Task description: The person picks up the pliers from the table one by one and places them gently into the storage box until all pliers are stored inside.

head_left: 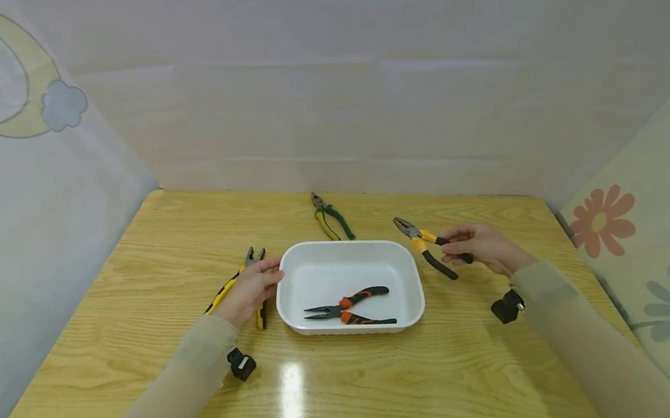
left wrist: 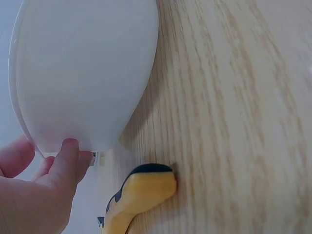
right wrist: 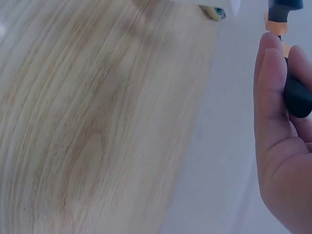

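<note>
My left hand (head_left: 248,292) grips the left end of a white plastic tray (head_left: 326,264), with fingers against its outer wall. Inside the tray lie long-nose pliers (head_left: 333,312) with red-and-black handles, spread apart. At the right, my right hand (head_left: 487,247) holds combination pliers (head_left: 428,236) by one orange-and-black handle. Their jaws point left, and they are raised beside the tray's right end. Partly hidden under my left hand and forearm are yellow-and-black pliers (head_left: 225,291), whose handle end (left wrist: 148,189) shows on the table in the left wrist view.
Green-and-yellow pliers (head_left: 341,221) lie on the wooden table (head_left: 151,265) behind the tray. A pale cloth wall (head_left: 320,112) rises at the table's back edge, with printed side walls left and right. A black camera (head_left: 507,307) is strapped to each wrist.
</note>
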`<state>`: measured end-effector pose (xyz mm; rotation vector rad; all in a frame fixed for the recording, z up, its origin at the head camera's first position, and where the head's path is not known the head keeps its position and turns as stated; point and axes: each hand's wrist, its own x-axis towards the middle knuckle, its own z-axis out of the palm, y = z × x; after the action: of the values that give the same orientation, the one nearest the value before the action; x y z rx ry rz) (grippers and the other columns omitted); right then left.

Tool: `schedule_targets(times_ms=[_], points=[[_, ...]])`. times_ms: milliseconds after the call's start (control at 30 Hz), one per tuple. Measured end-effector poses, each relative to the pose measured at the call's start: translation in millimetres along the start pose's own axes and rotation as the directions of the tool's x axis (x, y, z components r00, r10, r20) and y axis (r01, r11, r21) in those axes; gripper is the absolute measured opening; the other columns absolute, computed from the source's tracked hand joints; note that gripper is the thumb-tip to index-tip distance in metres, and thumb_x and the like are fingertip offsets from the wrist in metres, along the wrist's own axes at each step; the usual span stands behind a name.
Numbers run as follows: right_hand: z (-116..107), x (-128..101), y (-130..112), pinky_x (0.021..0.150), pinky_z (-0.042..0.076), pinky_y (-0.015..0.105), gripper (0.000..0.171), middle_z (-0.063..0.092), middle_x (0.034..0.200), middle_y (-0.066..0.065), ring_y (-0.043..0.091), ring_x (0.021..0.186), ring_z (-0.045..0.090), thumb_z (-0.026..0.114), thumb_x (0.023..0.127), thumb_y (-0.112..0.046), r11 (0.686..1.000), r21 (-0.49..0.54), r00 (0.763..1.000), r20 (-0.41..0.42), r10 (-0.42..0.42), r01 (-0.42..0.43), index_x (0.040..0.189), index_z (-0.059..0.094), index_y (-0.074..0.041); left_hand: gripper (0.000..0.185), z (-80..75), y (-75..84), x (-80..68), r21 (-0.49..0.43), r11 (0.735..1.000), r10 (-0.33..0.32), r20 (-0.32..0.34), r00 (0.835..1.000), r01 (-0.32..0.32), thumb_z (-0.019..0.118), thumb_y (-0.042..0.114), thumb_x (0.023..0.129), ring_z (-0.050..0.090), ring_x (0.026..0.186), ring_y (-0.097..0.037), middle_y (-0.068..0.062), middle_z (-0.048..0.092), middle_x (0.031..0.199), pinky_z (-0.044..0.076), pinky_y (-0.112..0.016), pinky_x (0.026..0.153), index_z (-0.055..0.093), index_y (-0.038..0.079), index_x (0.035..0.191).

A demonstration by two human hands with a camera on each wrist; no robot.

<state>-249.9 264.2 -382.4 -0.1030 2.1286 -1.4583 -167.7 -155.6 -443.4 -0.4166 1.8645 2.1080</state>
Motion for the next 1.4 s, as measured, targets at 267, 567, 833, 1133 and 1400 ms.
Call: schedule_targets(times_ms=[267, 567, 833, 1133, 1400], points=[[10, 0, -13, 0.075, 0.057, 0.033, 0.039, 0.065, 0.096, 0.009, 0.021, 0.085, 0.069, 0.062, 0.093, 0.001, 1.000, -0.011, 0.998, 0.054, -0.012, 0.013, 0.126, 0.047, 0.016, 0.044, 0.1, 1.5, -0.6, -0.011, 1.000, -0.001, 0.004, 1.000, 0.001, 0.047, -0.001, 0.101, 0.051, 0.121, -0.025, -0.023, 0.045, 0.143, 0.047, -0.030, 0.095, 0.041, -0.005, 0.144], [17, 8, -25, 0.071, 0.056, 0.032, 0.031, 0.066, 0.094, 0.011, 0.020, 0.082, 0.067, 0.059, 0.095, 0.002, 0.998, -0.054, 0.989, 0.143, -0.033, 0.041, 0.121, 0.049, 0.016, 0.043, -1.5, 4.0, -0.7, -0.010, 1.000, -0.015, 0.004, 1.000, 0.015, 0.048, 0.000, 0.101, 0.051, 0.121, -0.025, -0.022, 0.046, 0.143, 0.046, -0.033, 0.097, 0.042, -0.004, 0.143], [27, 17, -41, 0.071, 0.055, 0.034, 0.025, 0.068, 0.094, 0.017, 0.024, 0.082, 0.066, 0.064, 0.093, -0.003, 0.983, -0.173, 0.978, 0.207, -0.024, 0.060, 0.113, 0.056, 0.010, 0.043, -0.4, 5.1, 0.8, -0.013, 1.000, -0.009, 0.013, 1.000, 0.009, 0.047, -0.001, 0.101, 0.050, 0.122, -0.027, -0.023, 0.045, 0.143, 0.046, -0.032, 0.096, 0.042, -0.005, 0.144], [39, 22, -62, 0.072, 0.056, 0.034, 0.025, 0.066, 0.094, 0.014, 0.023, 0.083, 0.067, 0.063, 0.093, -0.003, 0.971, -0.227, 0.959, 0.284, -0.012, 0.079, 0.114, 0.057, 0.010, 0.043, 3.1, 3.9, 0.8, -0.017, 1.000, -0.009, 0.016, 1.000, 0.009, 0.047, -0.002, 0.100, 0.050, 0.123, -0.030, -0.024, 0.046, 0.142, 0.045, -0.037, 0.099, 0.043, -0.005, 0.143], [54, 34, -71, 0.071, 0.055, 0.032, 0.020, 0.065, 0.095, 0.013, 0.022, 0.085, 0.068, 0.063, 0.093, -0.001, 0.955, -0.287, 0.944, 0.329, 0.020, 0.079, 0.111, 0.061, 0.007, 0.043, 6.7, 1.6, 0.9, -0.022, 1.000, 0.013, 0.026, 1.000, -0.012, 0.047, -0.002, 0.100, 0.053, 0.118, -0.028, -0.026, 0.046, 0.140, 0.049, -0.030, 0.091, 0.042, -0.007, 0.143]])
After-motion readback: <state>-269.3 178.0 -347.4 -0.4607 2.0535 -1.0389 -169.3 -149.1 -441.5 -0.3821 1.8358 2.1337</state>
